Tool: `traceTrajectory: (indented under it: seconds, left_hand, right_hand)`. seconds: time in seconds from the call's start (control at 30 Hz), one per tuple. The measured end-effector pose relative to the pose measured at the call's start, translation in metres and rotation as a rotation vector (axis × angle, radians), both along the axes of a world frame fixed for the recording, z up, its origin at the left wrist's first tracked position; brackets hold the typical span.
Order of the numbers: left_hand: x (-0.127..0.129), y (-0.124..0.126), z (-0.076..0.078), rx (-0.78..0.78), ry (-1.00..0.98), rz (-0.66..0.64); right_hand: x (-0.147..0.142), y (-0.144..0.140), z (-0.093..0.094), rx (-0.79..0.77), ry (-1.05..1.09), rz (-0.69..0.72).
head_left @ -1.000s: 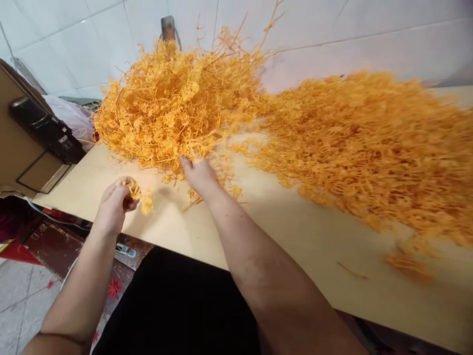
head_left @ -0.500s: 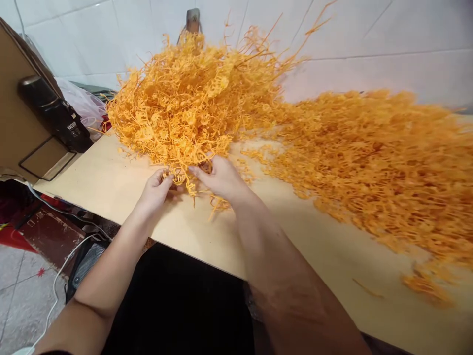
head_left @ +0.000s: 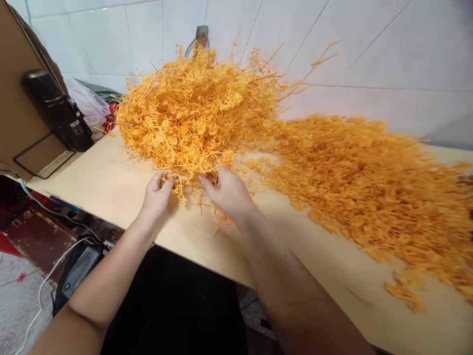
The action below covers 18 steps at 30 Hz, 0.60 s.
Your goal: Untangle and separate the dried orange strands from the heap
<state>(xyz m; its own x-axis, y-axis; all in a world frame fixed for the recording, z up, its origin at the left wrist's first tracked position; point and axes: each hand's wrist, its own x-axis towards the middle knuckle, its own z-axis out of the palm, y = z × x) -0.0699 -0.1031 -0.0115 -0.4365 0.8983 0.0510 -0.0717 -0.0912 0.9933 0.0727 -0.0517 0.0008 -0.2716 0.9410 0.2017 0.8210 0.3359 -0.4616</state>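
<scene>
A tall tangled heap of thin, curly orange pieces [head_left: 188, 111], plastic-looking, sits on a pale wooden tabletop [head_left: 111, 180]. At its front edge, my left hand [head_left: 158, 193] pinches a small curly orange piece [head_left: 180, 188] between thumb and fingers. Just to the right, my right hand [head_left: 229, 192] has its thumb and fingers closed on orange strands at the heap's lower edge; its fingertips are partly hidden among them. A few loose strands [head_left: 221, 217] lie beneath my right hand.
A wider, lower orange pile [head_left: 369, 182] spreads over the table's right side, blurred. On the left, a black bottle [head_left: 59, 111] leans against a cardboard box [head_left: 22, 98]. A white tiled wall [head_left: 332, 59] stands behind. White cable [head_left: 48, 281] hangs below the table's front edge.
The camera view has tilted up slightly, so the scene sits lower. My hands are a little further apart, and the curly piece now hangs closer to my left hand.
</scene>
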Motion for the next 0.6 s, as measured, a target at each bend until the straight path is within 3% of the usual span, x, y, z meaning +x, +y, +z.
traceTrajectory:
  seconds: [0.13,0.3,0.37,0.47,0.53,0.6]
  left_hand:
    - [-0.003,-0.001,-0.003,0.048,-0.019,-0.049]
    - [-0.005,-0.017,0.002,0.117,0.018,-0.298]
    - [0.000,-0.024,0.011,0.109,0.032,-0.450]
    - [0.021,-0.022,0.034,0.144,0.100,-0.611]
    - [0.041,-0.006,0.048,0.204,0.170,-0.635]
    - [0.061,0.018,0.055,0.235,0.200,-0.561]
  right_hand:
    - [0.021,-0.018,0.014,0.058,-0.023,0.031]
    - [0.057,-0.049,0.028,0.165,0.283,0.020]
    - [0.066,-0.055,0.032,0.147,0.395,0.053]
    - [0.068,-0.052,0.038,0.001,0.578,0.210]
    - [0.064,-0.042,0.040,-0.096,0.702,0.307]
    - [0.059,-0.027,0.038,-0.133,0.818,0.313]
